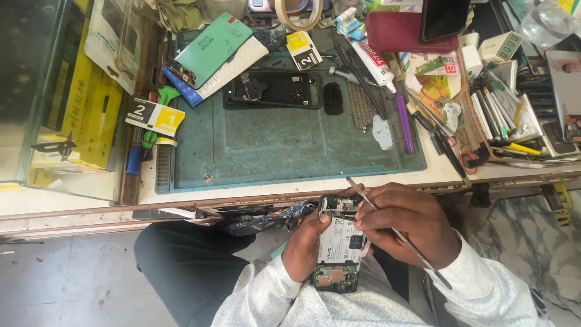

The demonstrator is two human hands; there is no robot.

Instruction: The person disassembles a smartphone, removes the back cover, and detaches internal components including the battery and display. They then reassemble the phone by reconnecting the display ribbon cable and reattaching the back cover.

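My left hand point(304, 249) is closed around the left edge of an opened phone point(339, 245), thumb lying on its exposed white battery. The phone has its back cover off and is held over my lap, just below the front edge of the worktop point(290, 189), with its circuit boards showing at the top and bottom ends. My right hand point(408, 225) is closed on a thin metal pry tool point(396, 233), held like a pen; the fingertips rest on the phone's upper right area, and the tool's shaft runs diagonally from above the knuckles down past the wrist. On the worktop lies a teal work mat point(284, 145). A second dismantled phone point(272, 91) rests at the mat's far edge, with a small black part point(333, 98) just beside it. A green box point(212, 48) lies upper left. A rack of hand tools point(502, 118) stands at the right.
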